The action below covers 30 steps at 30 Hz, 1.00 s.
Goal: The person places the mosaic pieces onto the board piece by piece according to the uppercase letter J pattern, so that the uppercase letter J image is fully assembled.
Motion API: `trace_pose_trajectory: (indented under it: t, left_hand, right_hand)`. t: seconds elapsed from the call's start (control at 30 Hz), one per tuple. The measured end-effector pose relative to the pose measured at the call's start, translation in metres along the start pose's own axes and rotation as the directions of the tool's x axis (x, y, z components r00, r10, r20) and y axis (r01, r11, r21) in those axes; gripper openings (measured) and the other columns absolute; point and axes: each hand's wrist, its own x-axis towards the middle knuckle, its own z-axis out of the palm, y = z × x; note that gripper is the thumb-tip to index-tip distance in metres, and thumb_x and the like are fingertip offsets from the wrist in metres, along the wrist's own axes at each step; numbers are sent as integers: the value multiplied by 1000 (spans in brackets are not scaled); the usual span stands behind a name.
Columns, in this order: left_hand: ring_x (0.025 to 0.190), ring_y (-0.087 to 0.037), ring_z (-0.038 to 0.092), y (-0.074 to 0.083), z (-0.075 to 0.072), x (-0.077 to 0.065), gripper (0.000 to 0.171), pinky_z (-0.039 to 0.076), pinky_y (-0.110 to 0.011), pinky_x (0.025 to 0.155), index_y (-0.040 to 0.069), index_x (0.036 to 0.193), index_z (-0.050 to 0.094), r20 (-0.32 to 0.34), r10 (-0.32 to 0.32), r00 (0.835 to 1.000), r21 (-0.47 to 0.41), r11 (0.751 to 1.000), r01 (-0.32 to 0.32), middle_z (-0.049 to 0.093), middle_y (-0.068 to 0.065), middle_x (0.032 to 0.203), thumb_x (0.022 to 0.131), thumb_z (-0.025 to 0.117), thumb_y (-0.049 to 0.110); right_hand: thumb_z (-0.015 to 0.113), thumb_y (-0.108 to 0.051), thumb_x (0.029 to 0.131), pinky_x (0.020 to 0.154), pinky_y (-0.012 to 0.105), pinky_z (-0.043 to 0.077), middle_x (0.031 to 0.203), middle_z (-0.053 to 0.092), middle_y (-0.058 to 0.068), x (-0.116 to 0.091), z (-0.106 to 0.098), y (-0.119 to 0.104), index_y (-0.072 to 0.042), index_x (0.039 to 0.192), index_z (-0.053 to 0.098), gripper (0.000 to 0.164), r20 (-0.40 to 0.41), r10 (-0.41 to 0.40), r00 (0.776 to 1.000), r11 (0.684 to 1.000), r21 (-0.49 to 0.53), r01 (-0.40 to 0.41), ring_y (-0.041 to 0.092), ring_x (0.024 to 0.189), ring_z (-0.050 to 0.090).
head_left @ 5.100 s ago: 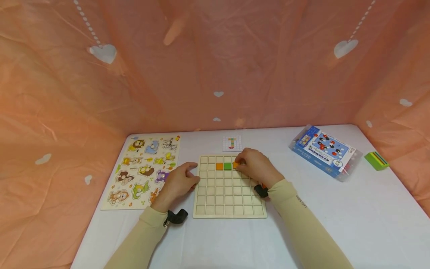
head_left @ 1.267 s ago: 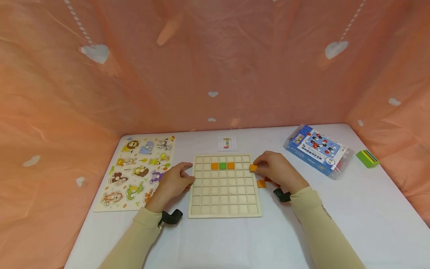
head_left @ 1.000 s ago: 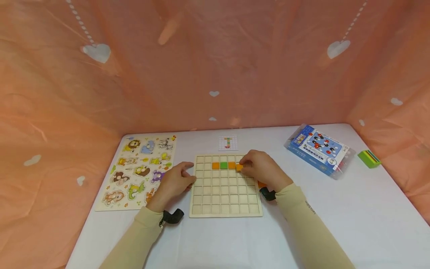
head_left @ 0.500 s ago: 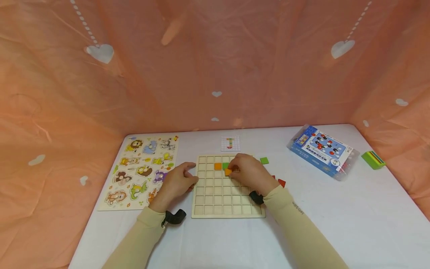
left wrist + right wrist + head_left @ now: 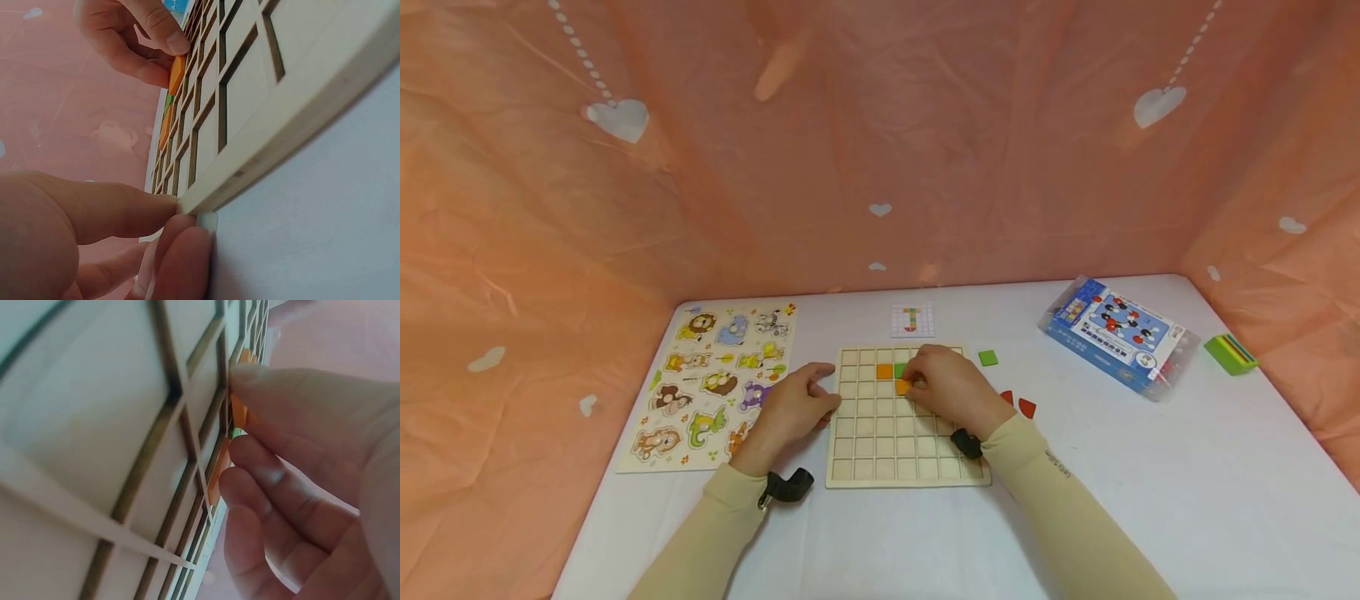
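A light wooden grid board lies in front of me. My left hand touches its left edge with the thumb and a finger; in the left wrist view the thumb meets the rim and other fingers bend below. My right hand pinches an orange square tile over the cell just in front of the green tile. Left of the green tile sits an orange tile. Another orange tile shows in the right wrist view; my right hand hides it in the head view.
Right of the board lie a loose green tile and red quarter-round pieces. A pattern card is behind it. An animal puzzle lies left; a blue-labelled box and a striped green block stand right.
My right hand has carried an orange tile from beside the board's right edge leftward over it, to the cell in front of the green tile. My left hand stays at the left edge.
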Motion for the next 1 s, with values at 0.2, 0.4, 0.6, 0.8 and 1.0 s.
trace_pose_trajectory:
  t: [0.2, 0.4, 0.6, 0.8, 1.0]
  left_hand:
    - [66, -14, 69, 0, 0, -1, 55, 54, -27, 64, 10, 149, 61, 1, 4, 1000, -3, 1000, -4, 75, -5, 88, 97, 77, 17]
    - [66, -14, 69, 1, 0, 0, 55, 53, -27, 65, 10, 150, 61, 2, 3, 1000, 6, 1000, -3, 75, -4, 88, 97, 76, 17]
    - [66, -14, 69, 1, -1, 1, 56, 53, -27, 65, 11, 150, 60, 3, 1, 1000, 26, 1000, -1, 74, -4, 88, 97, 75, 17]
    - [66, -14, 68, 0, 0, 2, 56, 53, -27, 65, 11, 151, 60, 3, 2, 1000, 39, 999, -3, 74, -3, 88, 97, 75, 18]
    - [66, -14, 69, 0, 0, 1, 56, 53, -27, 66, 11, 151, 60, 6, -3, 1000, 34, 999, 3, 75, -3, 88, 97, 75, 18]
  right_hand:
    - [81, -18, 94, 93, 39, 58, 103, 72, -1, 0, 1, 1, -13, 109, 84, 16, -9, -13, 1000, 1000, -8, 13, 18, 97, 66]
    - [81, -18, 94, 93, 39, 59, 103, 72, -1, 1, 2, 1, -12, 109, 83, 16, -10, -15, 1000, 1000, 0, 15, 18, 97, 67]
    - [81, -17, 93, 94, 39, 59, 102, 73, -2, 1, 1, 1, -12, 108, 84, 16, -10, -8, 1000, 1000, 13, 8, 18, 97, 66]
    - [82, -17, 92, 95, 40, 59, 102, 73, -1, 3, 0, 3, -13, 107, 84, 15, -12, -14, 1000, 1000, 7, 14, 19, 98, 67]
    - [82, -17, 94, 96, 40, 58, 103, 73, -1, 2, 0, 3, -12, 108, 84, 15, 1, -7, 1000, 1000, 6, 7, 20, 99, 67]
